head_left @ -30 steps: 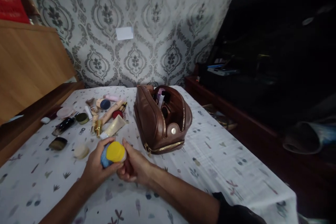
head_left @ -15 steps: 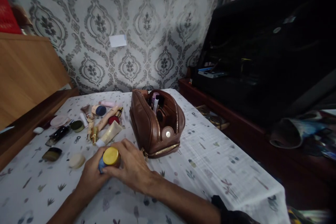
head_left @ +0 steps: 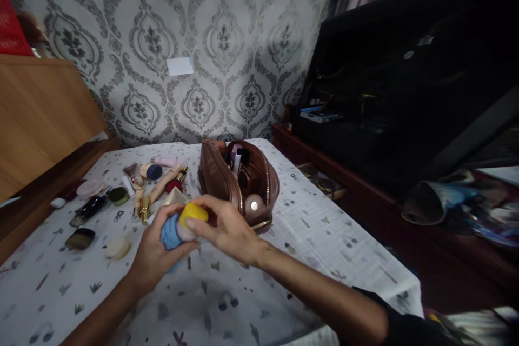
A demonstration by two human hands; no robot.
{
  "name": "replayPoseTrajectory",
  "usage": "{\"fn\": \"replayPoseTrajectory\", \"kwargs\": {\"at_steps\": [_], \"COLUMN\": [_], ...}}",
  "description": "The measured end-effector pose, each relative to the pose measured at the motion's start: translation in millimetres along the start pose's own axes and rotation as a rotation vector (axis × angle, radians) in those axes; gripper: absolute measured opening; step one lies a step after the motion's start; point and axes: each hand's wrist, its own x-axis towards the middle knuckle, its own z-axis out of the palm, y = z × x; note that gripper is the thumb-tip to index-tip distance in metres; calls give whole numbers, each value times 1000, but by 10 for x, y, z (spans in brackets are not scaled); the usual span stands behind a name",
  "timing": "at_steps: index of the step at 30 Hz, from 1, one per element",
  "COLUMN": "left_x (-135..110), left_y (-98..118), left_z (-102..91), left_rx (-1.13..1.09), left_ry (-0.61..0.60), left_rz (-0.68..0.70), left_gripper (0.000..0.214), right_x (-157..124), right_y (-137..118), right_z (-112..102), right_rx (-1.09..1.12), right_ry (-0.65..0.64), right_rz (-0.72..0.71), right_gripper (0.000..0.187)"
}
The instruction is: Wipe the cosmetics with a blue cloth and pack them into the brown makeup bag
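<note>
Left hand (head_left: 152, 257) is gripping, fingers and thumb curling round a pale jar (head_left: 185, 232) plus a bunched blue cloth (head_left: 170, 231). Right hand (head_left: 227, 227) is closing on the jar's yellow cap (head_left: 193, 214), thumb pressing from the near side, fingers reaching over the far edge. Jar is sitting between the two hands, in front of the person, above the tablecloth (head_left: 308, 259).

Key relation: jar's long axis is leaning, not standing upright; cap end is pointing up and right toward the right hand, lower end is running down and left into the left hand. So right hand is lying nearer the cap, left nearer the base. Fingers and blur are hiding that base, so can't tell whether cloth or palm is touching it.

Brown handbag (head_left: 214, 173) is standing open just beyond the right hand, the hand covering its near left corner in this view; right hand is the nearer one. Cream squeeze tube (head_left: 174, 197) is lying just past the left fingertips, partly covered. Round pale pad (head_left: 118, 247) is resting left of the left hand, apart.
</note>
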Motion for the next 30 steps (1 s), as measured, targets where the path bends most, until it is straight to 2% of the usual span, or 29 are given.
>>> {"fn": "replayPoseTrajectory", "kwargs": {"at_steps": [3, 5, 8, 11, 14, 17, 20, 25, 30], "left_x": [220, 346, 467, 521, 554, 578, 556, 430, 375], "left_y": [162, 240, 330, 426, 545, 638, 633, 461, 377], "left_z": [107, 197, 342, 463, 532, 544, 528, 553, 601], "left_rx": [8, 81, 272, 483, 671, 776, 795, 775, 748], "left_ry": [-52, -95, -127, -152, -225, -280, -307, -224, -136], "left_rz": [86, 175, 471, 759, 859, 836, 801, 832, 861], "left_gripper": [55, 45, 33, 38, 44, 36, 32, 51, 53], "right_x": [29, 58, 134, 254, 380, 471, 524, 568, 607], "right_y": [-102, -171, -219, -173, -116, -118, -129, -94, -78], "right_z": [-246, -417, -679, -918, -1079, -1124, -1096, -1061, -1019], "right_rx": [66, 103, 81, -91, -454, -849, -1064, -1124, -1165], "right_ry": [60, 104, 206, 348, 384, 237, 33, -132, -257], "right_rz": [6, 11, -27, -59, 7, 160, 281, 315, 359], "right_gripper": [36, 40, 44, 40, 31, 32, 32, 29, 27]}}
